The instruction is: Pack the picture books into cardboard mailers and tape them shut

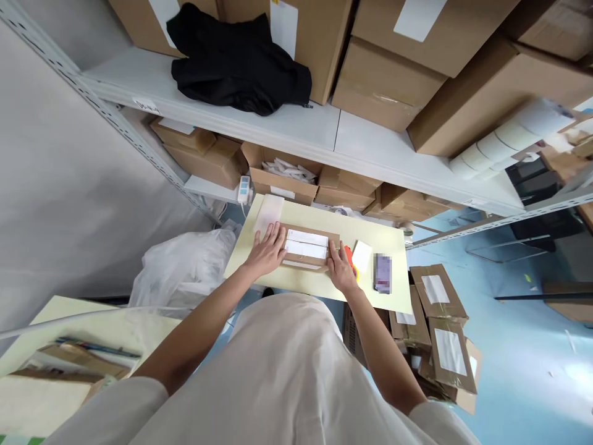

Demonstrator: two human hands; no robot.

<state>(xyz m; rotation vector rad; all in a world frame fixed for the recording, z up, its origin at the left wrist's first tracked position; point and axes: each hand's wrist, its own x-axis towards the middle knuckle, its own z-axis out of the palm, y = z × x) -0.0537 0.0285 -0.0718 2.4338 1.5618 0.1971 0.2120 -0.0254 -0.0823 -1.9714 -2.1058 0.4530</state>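
A shelf crosses the far side, with a black garment on it. Below and in front stands the pale surface. Cartons are piled to its right, and a heap of clear plastic lies to its left. The garment hangs slightly over the shelf's edge. The box lies flat mid-surface, between both hands, white labels on top. A pale sheet lies at the far left corner. The left hand presses the box's left end, grip open, fingers spread. The right hand touches the right end; whether its grip closes there I cannot tell. Right of it lie a phone, a white card and, partly hidden, an orange-and-yellow item.
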